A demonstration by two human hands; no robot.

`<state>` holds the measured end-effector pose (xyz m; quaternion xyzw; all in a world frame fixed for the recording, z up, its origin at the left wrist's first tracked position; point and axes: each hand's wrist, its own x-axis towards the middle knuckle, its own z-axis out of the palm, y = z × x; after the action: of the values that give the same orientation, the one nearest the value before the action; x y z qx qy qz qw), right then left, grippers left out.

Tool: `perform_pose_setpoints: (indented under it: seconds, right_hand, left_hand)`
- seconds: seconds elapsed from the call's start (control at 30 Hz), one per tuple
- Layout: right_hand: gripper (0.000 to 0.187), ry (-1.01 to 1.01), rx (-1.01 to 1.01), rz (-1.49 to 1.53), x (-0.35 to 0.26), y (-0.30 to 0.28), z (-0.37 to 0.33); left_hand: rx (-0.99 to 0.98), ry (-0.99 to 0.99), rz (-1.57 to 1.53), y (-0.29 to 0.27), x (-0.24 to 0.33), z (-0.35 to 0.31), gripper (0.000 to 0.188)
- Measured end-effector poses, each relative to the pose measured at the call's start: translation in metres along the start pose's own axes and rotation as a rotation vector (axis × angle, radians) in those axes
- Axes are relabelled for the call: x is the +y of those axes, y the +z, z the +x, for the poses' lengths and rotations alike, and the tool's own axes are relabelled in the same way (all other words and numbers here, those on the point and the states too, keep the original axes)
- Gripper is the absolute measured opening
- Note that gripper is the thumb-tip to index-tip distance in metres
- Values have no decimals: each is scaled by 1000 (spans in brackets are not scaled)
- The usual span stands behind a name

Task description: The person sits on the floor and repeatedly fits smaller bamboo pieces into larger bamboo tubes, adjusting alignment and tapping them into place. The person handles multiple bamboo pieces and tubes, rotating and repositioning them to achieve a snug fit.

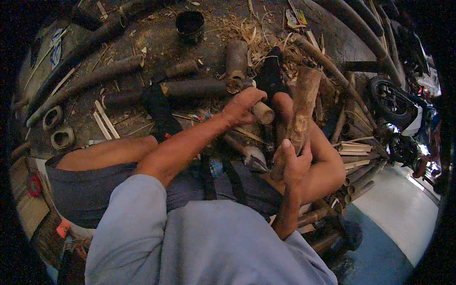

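Note:
My right hand (pixel 294 164) grips the lower end of a thick, rough brown bamboo piece (pixel 304 102) that stands tilted upward over my right knee. My left hand (pixel 243 107) reaches forward and closes around a pale round bamboo stub (pixel 263 113) whose cut end faces right, close to the brown piece. Both hands are over my lap, and I sit low with bare legs bent. A grey blade-like thing (pixel 254 156) lies below the hands, partly hidden.
Dark bamboo poles (pixel 95 76) and short cut sections (pixel 236 57) lie across the dirty ground ahead. A black cup (pixel 190 21) stands at the far middle. Bamboo rings (pixel 61 137) lie left, pale split strips (pixel 354 148) right. A motorcycle (pixel 399 111) is parked at the right.

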<state>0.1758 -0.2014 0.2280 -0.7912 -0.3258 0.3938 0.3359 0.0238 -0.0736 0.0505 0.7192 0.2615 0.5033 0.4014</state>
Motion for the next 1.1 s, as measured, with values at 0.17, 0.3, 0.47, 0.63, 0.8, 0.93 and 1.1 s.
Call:
perform_pose_setpoints:
  seconds: [0.17, 0.3, 0.47, 0.63, 0.8, 0.93, 1.1]
  right_hand:
    - [75, -51, -29, 19, 3, 3, -1]
    - [77, -57, -36, -7, 8, 5, -3]
    - [80, -48, -36, -31, 9, 5, -9]
    - [83, -22, -50, -80, 9, 9, -13]
    - [85, -58, -53, -73, 14, 12, -21]
    - [86, -153, -50, -6, 18, 17, -28]
    - [89, -418, 28, -135, 20, 36, -27]
  left_hand:
    - [-222, 24, 27, -10, -8, -5, 55]
    - [-293, 97, 30, -8, -7, -2, 54]
    - [-269, 108, 19, -9, -9, 5, 53]
    - [-262, 130, 15, -13, -14, 5, 52]
    - [-194, 144, -4, -12, -18, 1, 46]
    - [-279, 145, 60, -12, -20, 1, 43]
    - [-231, 133, -21, -14, -19, 1, 43]
